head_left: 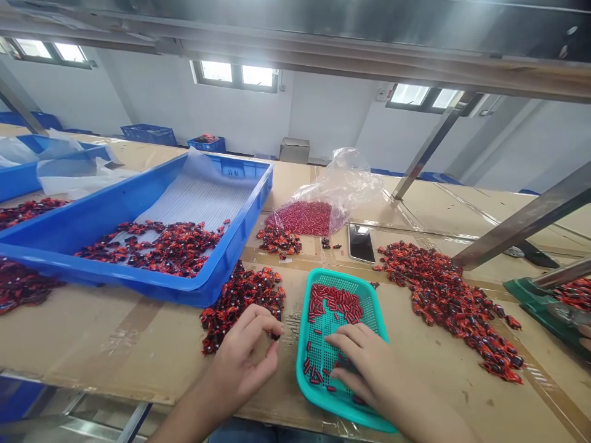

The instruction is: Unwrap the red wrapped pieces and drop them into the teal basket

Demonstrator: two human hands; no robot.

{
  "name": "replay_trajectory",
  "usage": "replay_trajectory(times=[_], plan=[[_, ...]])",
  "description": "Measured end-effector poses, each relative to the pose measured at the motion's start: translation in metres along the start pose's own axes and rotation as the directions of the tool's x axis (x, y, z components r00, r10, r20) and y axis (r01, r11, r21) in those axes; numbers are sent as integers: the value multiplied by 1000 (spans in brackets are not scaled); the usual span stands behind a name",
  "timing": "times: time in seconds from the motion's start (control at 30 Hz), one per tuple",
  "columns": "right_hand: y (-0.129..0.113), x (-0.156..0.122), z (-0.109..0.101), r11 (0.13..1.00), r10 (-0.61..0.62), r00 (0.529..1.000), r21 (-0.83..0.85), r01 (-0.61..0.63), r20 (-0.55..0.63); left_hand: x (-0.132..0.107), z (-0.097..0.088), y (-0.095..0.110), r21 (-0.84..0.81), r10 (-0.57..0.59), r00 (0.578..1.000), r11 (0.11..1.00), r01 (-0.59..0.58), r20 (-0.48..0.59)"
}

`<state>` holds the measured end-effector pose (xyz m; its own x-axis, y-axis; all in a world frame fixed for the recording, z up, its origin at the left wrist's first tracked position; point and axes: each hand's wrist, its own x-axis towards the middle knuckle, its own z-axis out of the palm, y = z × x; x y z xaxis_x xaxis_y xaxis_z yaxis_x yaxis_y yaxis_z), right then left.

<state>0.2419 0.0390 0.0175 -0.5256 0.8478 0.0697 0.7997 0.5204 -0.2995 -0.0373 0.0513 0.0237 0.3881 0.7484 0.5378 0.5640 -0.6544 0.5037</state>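
Note:
My left hand [244, 357] rests on the cardboard-covered table [92, 344], its fingers pinched on a small dark part [275, 336] beside a pile of red and black parts [242, 298]. Inside the teal perforated basket [344, 406], my right hand [364, 360] lies palm down, its fingers curled over small red tubes [335, 304]. More red tubes lie loose near its fingertips.
A big blue crate [221, 271] with red and black parts sits to the left. A clear bag of red tubes [309, 216], a phone [361, 243] and a long pile of parts [447, 301] lie behind. A green tray [540, 307] is at the right edge.

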Motion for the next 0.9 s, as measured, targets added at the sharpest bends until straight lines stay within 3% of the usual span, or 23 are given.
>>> replay_trajectory(times=[0.1, 0.2, 0.43, 0.6, 0.7, 0.77, 0.9], plan=[[-4, 8, 13, 994, 84, 991, -80, -76, 102, -4, -4, 16, -252, -78, 996, 966, 64, -45], [-2, 9, 17, 995, 80, 989, -74, -71, 123, -10, -1, 23, -432, -129, 985, 899, 68, -114], [-6, 5, 17, 995, 92, 990, -49, -87, 110, -19, 3, 34, -479, -106, 965, 877, -23, -241], [-8, 5, 18, 992, 128, 991, 16, -128, 41, -17, -2, 46, -440, -43, 966, 895, -76, -255], [-16, 3, 7, 986, 123, 992, 113, -124, 10, -16, -4, 50, -409, -12, 965, 907, -100, -263], [-26, 0, -4, 954, 110, 993, 286, -93, -45, -17, -2, 51, -392, -4, 965, 914, -103, -262], [-48, -8, -22, 732, 90, 962, 672, 112, -258, -20, 2, 52, -392, -7, 965, 915, -100, -262]])
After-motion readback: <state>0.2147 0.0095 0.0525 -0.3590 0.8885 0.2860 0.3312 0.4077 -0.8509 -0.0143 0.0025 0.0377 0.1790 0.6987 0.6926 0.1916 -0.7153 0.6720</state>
